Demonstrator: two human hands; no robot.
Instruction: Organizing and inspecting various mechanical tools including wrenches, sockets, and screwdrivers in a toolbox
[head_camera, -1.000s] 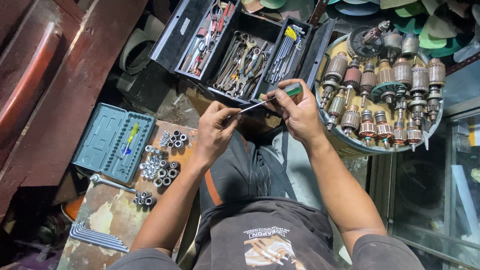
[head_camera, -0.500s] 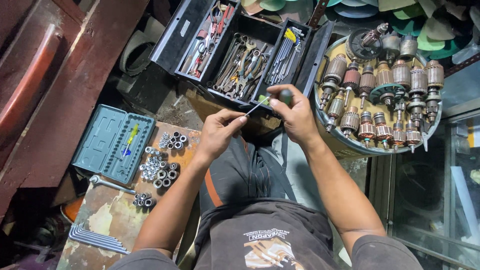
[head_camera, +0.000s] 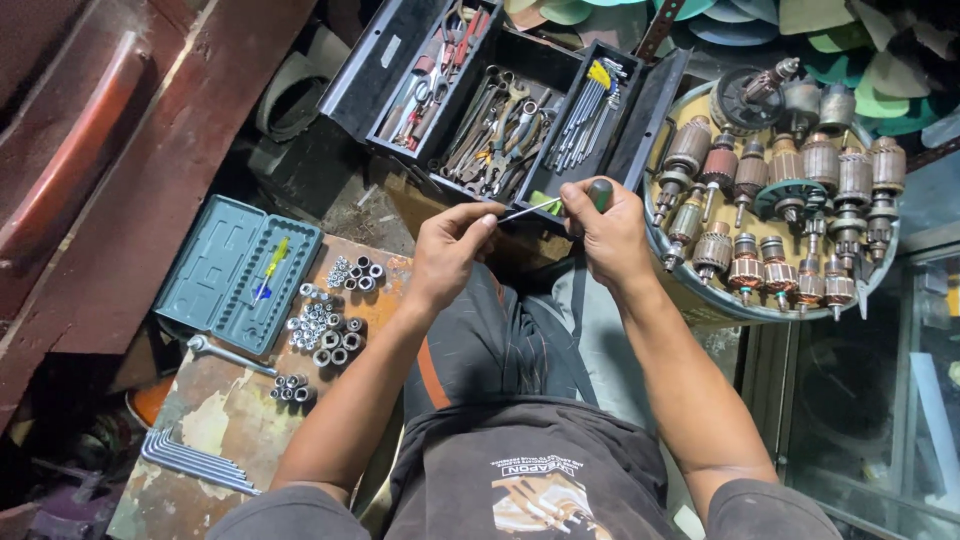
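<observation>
So the screwdriver is the thing here: slim metal shaft, green handle, held up over my lap right in front of the open black toolbox. Its long axis runs nearly level, tip pointing to my left, handle out to my right and tilted up a touch. My right hand is wrapped closed around the handle, so that's the hand really carrying it. My left hand has its fingers pinched narrow on the shaft tip, thumb and forefinger just meeting it. Hands are near each other, a short gap of bare shaft between them.

Room-wise: toolbox edge sits just beyond the shaft, a round tray of motor armatures crowds my right, and sockets plus a teal socket case lie on the bench to my left.
</observation>
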